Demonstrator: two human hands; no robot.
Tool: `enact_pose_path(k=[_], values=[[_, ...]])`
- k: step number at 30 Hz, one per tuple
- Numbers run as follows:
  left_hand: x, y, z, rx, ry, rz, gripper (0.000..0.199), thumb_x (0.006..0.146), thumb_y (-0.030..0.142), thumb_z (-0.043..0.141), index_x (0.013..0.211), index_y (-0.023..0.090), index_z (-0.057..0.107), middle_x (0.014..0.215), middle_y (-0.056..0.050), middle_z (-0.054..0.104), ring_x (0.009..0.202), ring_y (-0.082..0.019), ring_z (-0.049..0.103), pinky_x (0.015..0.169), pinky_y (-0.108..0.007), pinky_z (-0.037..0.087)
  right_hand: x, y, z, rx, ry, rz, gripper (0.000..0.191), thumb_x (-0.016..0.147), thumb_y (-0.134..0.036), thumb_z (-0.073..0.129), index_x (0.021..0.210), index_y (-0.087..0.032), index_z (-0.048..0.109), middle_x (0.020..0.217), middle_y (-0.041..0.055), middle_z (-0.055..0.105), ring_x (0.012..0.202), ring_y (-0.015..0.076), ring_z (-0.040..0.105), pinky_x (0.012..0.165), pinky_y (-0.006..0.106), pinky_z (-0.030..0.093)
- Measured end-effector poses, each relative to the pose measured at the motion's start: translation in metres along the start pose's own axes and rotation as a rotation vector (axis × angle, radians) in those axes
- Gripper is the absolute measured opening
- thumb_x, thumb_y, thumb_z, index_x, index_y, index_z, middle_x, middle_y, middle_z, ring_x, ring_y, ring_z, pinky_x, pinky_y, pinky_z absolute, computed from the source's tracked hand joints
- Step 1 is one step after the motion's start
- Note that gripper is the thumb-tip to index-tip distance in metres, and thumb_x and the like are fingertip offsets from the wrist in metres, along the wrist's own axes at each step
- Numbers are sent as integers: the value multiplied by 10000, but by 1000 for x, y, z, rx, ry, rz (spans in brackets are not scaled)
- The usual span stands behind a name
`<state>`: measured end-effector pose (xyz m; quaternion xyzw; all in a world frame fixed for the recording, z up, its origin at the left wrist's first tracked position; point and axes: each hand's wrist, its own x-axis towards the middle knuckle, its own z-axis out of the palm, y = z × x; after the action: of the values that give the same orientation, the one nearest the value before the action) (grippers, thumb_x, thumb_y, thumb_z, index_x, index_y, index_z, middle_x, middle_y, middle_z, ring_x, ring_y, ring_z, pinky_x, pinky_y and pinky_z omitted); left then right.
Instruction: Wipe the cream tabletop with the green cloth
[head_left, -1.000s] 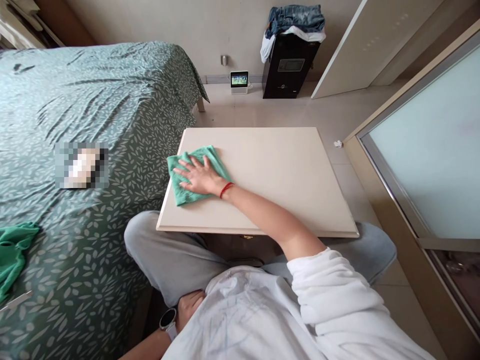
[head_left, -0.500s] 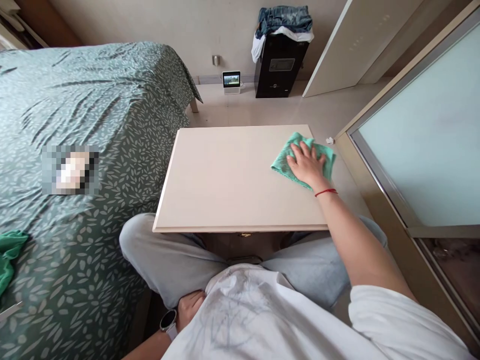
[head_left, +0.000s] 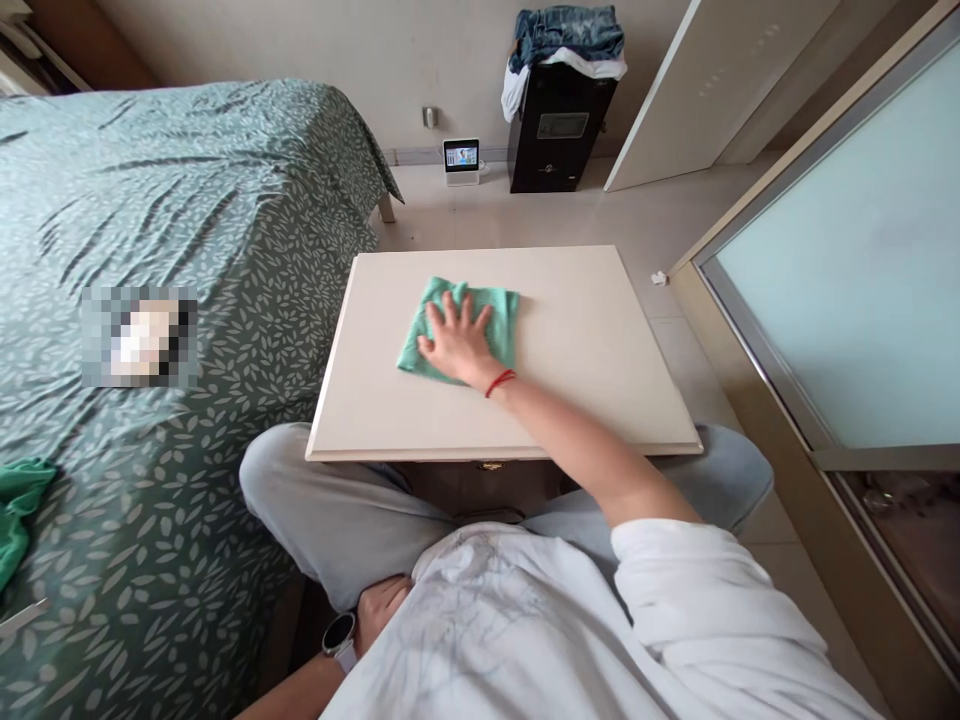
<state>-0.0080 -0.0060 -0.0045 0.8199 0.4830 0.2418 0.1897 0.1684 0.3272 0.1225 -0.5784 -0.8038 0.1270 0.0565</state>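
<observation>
A pale cream tabletop (head_left: pixel 585 350) stands before my knees. My right hand (head_left: pixel 459 335), with a red string at its wrist, lies flat with fingers spread on a green cloth (head_left: pixel 504 318), pressing it on the left-centre part of the top. The cloth is spread out, its edges showing around the hand. My left hand (head_left: pixel 381 606) rests at my lap beside the white shirt, a watch on its wrist; its fingers look curled, partly hidden by the shirt, and whether they hold anything does not show.
At left is a bed with a green leaf-patterned cover (head_left: pixel 247 240), bearing another green cloth (head_left: pixel 21 510) and a blurred item. A small screen (head_left: pixel 461 160) and a black cabinet (head_left: pixel 561 130) topped with clothes stand by the wall. A sliding glass door (head_left: pixel 855 260) is at right.
My right hand and the green cloth have moved left across the tabletop, from its right edge to left of centre. My left hand has stayed at my lap.
</observation>
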Motion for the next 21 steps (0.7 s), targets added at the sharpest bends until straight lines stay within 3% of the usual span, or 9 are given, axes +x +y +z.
enact_pose_path(k=[3, 6, 10, 12, 15, 18, 21], values=[[0, 2, -1, 11, 14, -29, 406, 818, 332, 275, 462, 182, 401, 421, 36, 418, 365, -57, 402, 401, -174, 244, 9, -58, 16, 28, -46, -220, 798, 1201, -420, 518, 1926, -101, 421, 2030, 259, 245, 1860, 591, 227, 1405, 968, 191], [0, 4, -1, 21, 20, -50, 409, 816, 341, 281, 463, 181, 411, 418, 36, 426, 362, -57, 405, 398, -175, 240, 6, -100, 32, 9, -77, -424, 773, 1205, -432, 543, 1915, -135, 464, 2030, 234, 262, 1862, 581, 234, 1422, 941, 208], [-1, 3, -1, 29, 18, -59, 404, 811, 356, 283, 477, 185, 431, 427, 32, 441, 366, -62, 413, 400, -177, 249, -2, -116, 44, -17, -96, -634, 693, 1219, -446, 551, 1881, -242, 552, 2023, 162, 330, 1865, 556, 249, 1428, 927, 223], [-2, 3, 0, 30, 18, -53, 404, 810, 362, 276, 482, 187, 433, 438, 30, 451, 376, -64, 424, 404, -175, 256, -3, -105, 43, -21, -112, -670, 683, 1223, -429, 549, 1887, -269, 549, 2023, 136, 343, 1874, 521, 249, 1454, 893, 209], [-2, 2, 1, 29, 20, -48, 407, 808, 373, 271, 478, 186, 418, 442, 32, 450, 380, -61, 427, 405, -170, 260, -2, -70, 33, -21, -118, -618, 702, 1221, -406, 548, 1912, -287, 509, 2031, 119, 330, 1884, 485, 244, 1483, 848, 182], [-1, 3, 1, 30, 19, -54, 406, 808, 368, 270, 467, 184, 392, 433, 36, 425, 375, -59, 408, 409, -174, 255, -1, -16, 14, -21, -117, -450, 722, 1225, -427, 529, 1934, -306, 471, 2046, 108, 291, 1893, 478, 224, 1488, 828, 174], [-1, 4, 1, 28, 22, -50, 405, 810, 360, 266, 461, 184, 373, 428, 36, 410, 376, -61, 397, 412, -180, 247, -10, 55, -6, -41, -103, -224, 731, 1236, -469, 474, 1948, -305, 442, 2052, 112, 265, 1889, 478, 234, 1479, 819, 195]])
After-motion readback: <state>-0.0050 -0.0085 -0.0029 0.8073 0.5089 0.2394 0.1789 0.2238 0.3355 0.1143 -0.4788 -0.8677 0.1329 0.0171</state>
